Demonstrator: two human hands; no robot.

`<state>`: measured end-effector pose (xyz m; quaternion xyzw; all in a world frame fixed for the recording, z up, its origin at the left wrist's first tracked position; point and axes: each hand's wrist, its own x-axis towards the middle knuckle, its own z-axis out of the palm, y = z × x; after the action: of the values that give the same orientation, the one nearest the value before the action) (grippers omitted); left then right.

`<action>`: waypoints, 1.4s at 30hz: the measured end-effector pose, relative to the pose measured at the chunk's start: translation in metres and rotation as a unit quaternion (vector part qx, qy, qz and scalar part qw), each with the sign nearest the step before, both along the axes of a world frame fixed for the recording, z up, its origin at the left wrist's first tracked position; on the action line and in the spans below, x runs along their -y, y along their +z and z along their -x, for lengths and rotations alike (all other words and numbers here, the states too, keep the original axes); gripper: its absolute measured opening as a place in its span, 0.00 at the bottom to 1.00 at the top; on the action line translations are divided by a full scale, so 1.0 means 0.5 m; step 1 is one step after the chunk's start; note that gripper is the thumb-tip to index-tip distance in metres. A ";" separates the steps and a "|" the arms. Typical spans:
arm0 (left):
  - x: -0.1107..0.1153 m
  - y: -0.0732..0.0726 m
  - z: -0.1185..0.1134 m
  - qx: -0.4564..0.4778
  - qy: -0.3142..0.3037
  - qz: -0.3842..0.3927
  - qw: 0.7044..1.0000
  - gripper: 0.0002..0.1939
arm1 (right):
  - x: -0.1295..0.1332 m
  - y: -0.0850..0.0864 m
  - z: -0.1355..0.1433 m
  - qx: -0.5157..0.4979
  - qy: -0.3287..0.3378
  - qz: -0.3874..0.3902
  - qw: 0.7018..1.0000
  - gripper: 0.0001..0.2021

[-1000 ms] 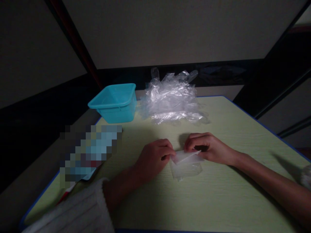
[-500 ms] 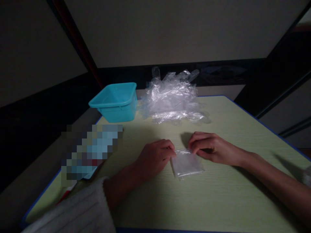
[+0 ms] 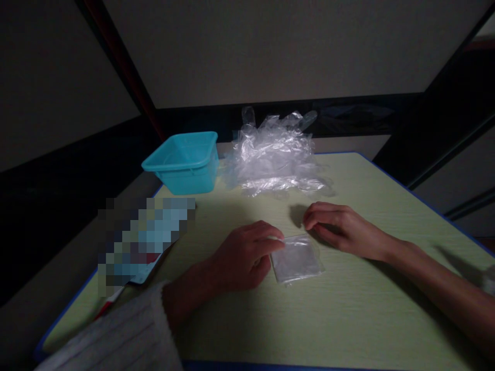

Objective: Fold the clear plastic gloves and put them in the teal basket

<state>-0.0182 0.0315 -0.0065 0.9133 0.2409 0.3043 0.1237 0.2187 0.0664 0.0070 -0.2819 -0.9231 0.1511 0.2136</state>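
A small square of folded clear plastic [image 3: 298,260] lies flat on the pale green table [image 3: 348,319]. My left hand [image 3: 249,255] rests at its left side, fingertips on the upper left corner, the fingers apart and not gripped round it. Just beyond the square's upper right corner is my right hand [image 3: 328,226], raised a little off the tabletop. Its thumb and fingertips are pressed together, and whatever is between them, if anything, is too small to make out.
A heap of crumpled clear plastic gloves [image 3: 274,154] lies at the table's far side. Left of it stands a turquoise basket [image 3: 187,178]. A pixelated flat object [image 3: 158,232] lies near the left edge, with a red and white item [image 3: 110,304] beside it.
My right hand has moved off the plastic square, slightly up and right. The fingers of my left hand have spread and shifted onto the square's corner. The square looks flatter.
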 end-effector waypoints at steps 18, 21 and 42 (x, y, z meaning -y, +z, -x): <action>0.020 -0.003 -0.033 -0.189 -0.083 0.067 0.976 0.33 | -0.002 -0.006 0.008 0.035 -0.014 -0.020 0.999 0.09; 0.020 -0.003 -0.034 -0.193 -0.081 0.068 0.975 0.34 | -0.003 -0.007 0.008 0.038 -0.011 -0.021 0.999 0.09; 0.021 0.001 -0.031 -0.226 -0.078 0.050 0.970 0.29 | -0.001 -0.003 0.010 0.053 -0.018 -0.032 0.998 0.10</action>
<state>-0.0025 0.0209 -0.0062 0.9670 0.2053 0.0671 0.1354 0.2135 0.0671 0.0056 -0.2996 -0.9321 0.1026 0.1759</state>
